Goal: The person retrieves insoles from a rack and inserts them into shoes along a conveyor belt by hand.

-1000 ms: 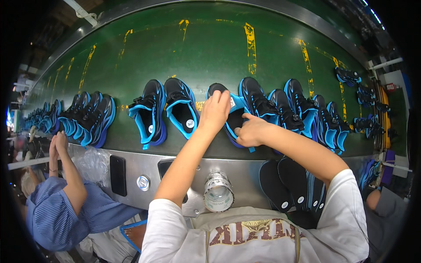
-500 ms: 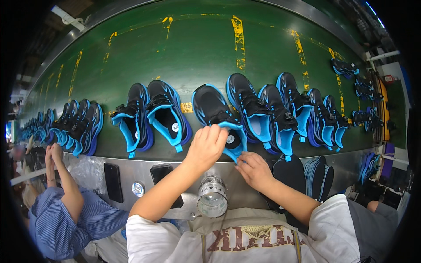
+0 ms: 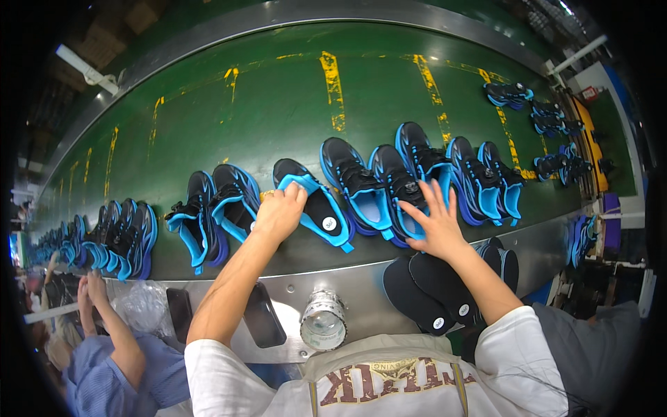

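Observation:
My left hand (image 3: 279, 212) grips the blue collar of a black-and-blue sneaker (image 3: 313, 201) lying on the green conveyor belt (image 3: 278, 111). My right hand (image 3: 434, 221), fingers spread, reaches onto another black-and-blue sneaker (image 3: 397, 189) just to the right and touches its blue heel. More sneakers of the same kind lie side by side on both sides of these two. A stack of black insoles (image 3: 431, 288) rests on the metal ledge below my right forearm.
A roll of clear tape (image 3: 323, 321) and two dark flat phones (image 3: 260, 316) lie on the steel ledge (image 3: 347, 278). Another person in a blue shirt (image 3: 114, 375) stands at lower left, hands raised. Further sneakers (image 3: 549, 125) sit at the belt's far right.
The row of sneakers has shifted left along the belt. My right hand has lifted from the ledge onto the sneaker to the right; my left hand stays on the same shoe.

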### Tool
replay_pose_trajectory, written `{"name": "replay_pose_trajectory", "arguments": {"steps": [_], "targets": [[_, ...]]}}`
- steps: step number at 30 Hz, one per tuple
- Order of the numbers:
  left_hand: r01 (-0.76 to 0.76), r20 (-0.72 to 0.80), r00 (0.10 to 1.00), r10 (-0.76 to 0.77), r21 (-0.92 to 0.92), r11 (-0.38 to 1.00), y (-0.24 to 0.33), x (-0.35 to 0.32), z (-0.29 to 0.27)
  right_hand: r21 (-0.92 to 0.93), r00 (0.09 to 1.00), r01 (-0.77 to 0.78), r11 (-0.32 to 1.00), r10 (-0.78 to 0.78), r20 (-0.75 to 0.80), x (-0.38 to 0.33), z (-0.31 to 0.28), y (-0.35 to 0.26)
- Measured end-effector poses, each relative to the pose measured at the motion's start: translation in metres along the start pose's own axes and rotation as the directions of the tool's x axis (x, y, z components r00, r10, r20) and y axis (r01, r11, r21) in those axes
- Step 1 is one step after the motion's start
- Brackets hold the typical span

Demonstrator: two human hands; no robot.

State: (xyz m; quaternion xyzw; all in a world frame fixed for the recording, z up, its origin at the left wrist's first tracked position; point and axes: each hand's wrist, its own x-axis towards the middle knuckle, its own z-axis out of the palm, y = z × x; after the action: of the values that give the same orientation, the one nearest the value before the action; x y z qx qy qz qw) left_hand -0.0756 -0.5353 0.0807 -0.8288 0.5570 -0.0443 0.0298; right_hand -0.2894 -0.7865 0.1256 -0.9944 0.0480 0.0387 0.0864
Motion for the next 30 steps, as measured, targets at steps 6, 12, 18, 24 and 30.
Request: {"name": "replay_pose_trajectory", "arguments": {"steps": [6,12,18,24,30], "targets": [[0.325,0.074,0.934,-0.350,-0.584,0.743,0.004,0.001,-0.028,-0.131,0.993,-0.096,0.987,0.086,-0.082,0.023,-0.008,0.035],[0.183,0.138,0.729,-0.671,-0.983,-0.004,0.023,-0.015,-0.046,0.095,0.914,-0.062,0.994,0.095,-0.395,-0.034,-0.027,0.062],[-0.232,0.259,0.753,-0.605,-0.756,-0.612,0.034,-0.026,-0.070,0.108,0.590,-0.783,0.612,0.787,-0.180,-0.243,-0.012,0.157],[0.279,0.034,0.894,-0.446,-0.821,0.498,0.074,0.016,-0.056,0.415,0.573,-0.787,0.456,0.789,0.219,-0.333,0.007,0.124],[0.118,-0.272,0.943,-0.190,-0.261,0.958,0.082,0.063,-0.026,0.182,0.586,-0.772,0.608,0.793,-0.164,-0.351,0.027,0.134]]}}
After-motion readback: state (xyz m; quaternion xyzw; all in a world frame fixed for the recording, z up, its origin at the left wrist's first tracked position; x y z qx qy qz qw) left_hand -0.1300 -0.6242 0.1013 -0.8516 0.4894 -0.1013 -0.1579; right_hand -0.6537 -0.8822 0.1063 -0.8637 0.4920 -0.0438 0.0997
